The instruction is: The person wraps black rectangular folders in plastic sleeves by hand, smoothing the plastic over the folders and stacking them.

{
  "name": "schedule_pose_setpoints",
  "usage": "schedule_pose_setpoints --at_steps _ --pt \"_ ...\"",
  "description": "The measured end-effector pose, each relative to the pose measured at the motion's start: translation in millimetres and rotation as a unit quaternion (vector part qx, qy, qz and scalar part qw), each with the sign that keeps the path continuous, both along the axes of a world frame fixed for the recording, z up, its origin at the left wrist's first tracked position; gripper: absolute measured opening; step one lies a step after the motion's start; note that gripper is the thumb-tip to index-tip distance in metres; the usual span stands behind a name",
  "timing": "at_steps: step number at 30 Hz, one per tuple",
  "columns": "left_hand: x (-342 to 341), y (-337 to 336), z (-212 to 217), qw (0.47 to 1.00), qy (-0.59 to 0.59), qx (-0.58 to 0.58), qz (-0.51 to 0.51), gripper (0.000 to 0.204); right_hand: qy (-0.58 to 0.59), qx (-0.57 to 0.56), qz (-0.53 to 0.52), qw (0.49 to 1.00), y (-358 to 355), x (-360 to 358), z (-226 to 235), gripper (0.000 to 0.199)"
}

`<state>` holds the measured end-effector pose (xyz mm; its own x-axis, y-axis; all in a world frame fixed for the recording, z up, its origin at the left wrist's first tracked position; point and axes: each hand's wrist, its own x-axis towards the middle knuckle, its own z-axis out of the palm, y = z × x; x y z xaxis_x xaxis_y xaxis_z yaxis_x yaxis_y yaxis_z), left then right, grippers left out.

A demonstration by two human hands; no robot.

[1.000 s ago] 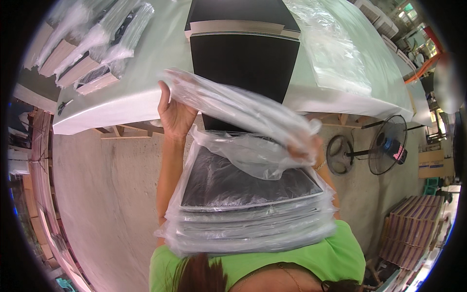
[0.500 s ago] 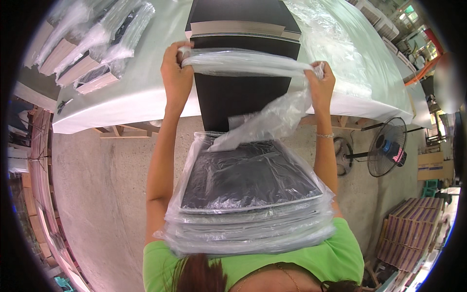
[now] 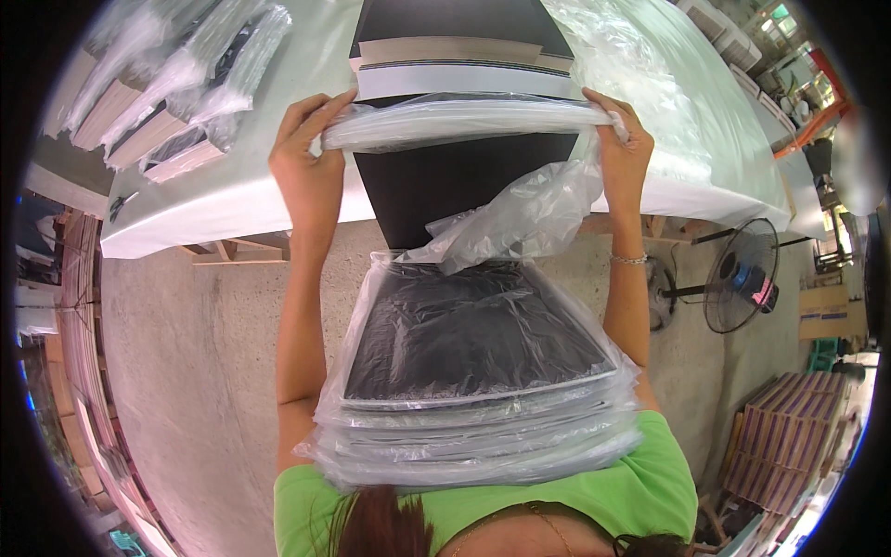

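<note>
Plastic bag (image 3: 469, 123) in left hand (image 3: 309, 160) and right hand (image 3: 624, 162)

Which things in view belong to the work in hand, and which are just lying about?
In the work:
- clear plastic, held between left hand and right hand
- black panel behind it
- bagged dark panels, stacked nearest the person

Apparently just lying about:
- fan
- cardboard box
- striped stack

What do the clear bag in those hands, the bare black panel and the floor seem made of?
Clear bag: glossy plastic film, judging by crinkles and highlights.
Bare black panel: perhaps board, matte, since its face barely reflects.
Floor: probably concrete, dull, given its mottled grey.
</note>
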<state>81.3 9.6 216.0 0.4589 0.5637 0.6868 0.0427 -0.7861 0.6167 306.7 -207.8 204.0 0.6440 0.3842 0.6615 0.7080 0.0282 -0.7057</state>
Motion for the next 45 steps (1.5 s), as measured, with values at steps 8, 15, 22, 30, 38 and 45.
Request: schedule_pose_setpoints --at_steps 8,15,22,30,38,45 --pt "-29.4 5.5 5.6 0.703 -0.158 -0.608 -0.334 0.034 0.476 0.215 0.341 0.782 -32.8 -5.0 -1.6 0.043" --pt "-63.7 8.3 -85.7 0.606 -0.087 -0.705 -0.358 0.033 0.59 0.074 0.265 0.759 -59.3 -22.2 -55.3 0.04" --pt "-77.8 -12.2 -221.3 0.695 -0.029 -0.709 -0.115 0.022 0.52 -0.225 0.226 0.792 -107.4 -37.1 -149.4 0.033" --pt "-71.3 3.6 -340.1 0.857 0.217 -0.465 -0.048 0.017 0.394 -0.347 0.177 0.832 -116.4 -24.8 -247.9 0.034" --pt "-38.7 6.3 -180.9 0.834 0.19 -0.476 -0.204 0.011 0.352 -0.065 -0.123 0.926 -131.3 42.2 -77.7 0.056" --pt "27.2 -62.4 -3.2 0.869 0.138 -0.304 -0.365 0.032 0.153 -0.061 0.002 0.986 -68.3 -40.4 58.5 0.094"
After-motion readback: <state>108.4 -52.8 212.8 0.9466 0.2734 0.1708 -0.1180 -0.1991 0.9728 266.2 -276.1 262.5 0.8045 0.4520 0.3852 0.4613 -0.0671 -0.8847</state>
